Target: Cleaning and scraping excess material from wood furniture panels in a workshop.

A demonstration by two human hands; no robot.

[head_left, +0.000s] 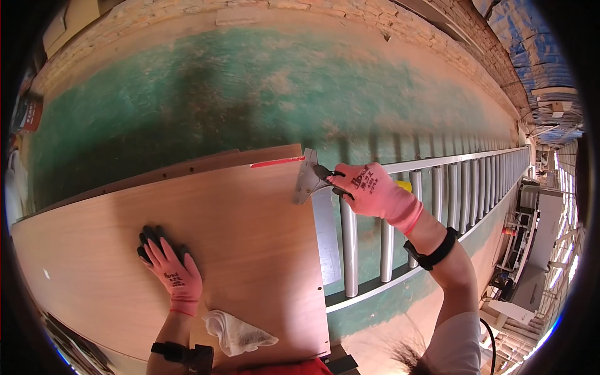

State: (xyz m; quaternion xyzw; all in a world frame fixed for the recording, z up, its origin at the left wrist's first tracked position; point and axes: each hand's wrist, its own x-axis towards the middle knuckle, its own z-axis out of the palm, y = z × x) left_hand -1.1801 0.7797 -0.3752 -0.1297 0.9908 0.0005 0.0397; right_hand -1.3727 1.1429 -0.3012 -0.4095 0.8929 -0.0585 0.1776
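A wood-grain panel (250,219) lies flat before me. On its left part my left hand (175,265), in a pink glove with dark fingertips, rests with the fingers spread and holds nothing. My right hand (369,190), gloved alike, is closed round the dark handle of a scraper (306,178) with a wide metal blade. The blade is at the panel's far right corner, beside a thin red strip (278,162) along the far edge. A crumpled white cloth (237,333) lies on the panel near me, to the right of my left hand.
A roller conveyor (437,194) with metal rollers runs off to the right from the panel. Another board edge (206,165) shows beyond the panel's far side. Past it lies a worn green floor (250,94), bounded by a brick wall (337,9). Shelving (522,244) stands far right.
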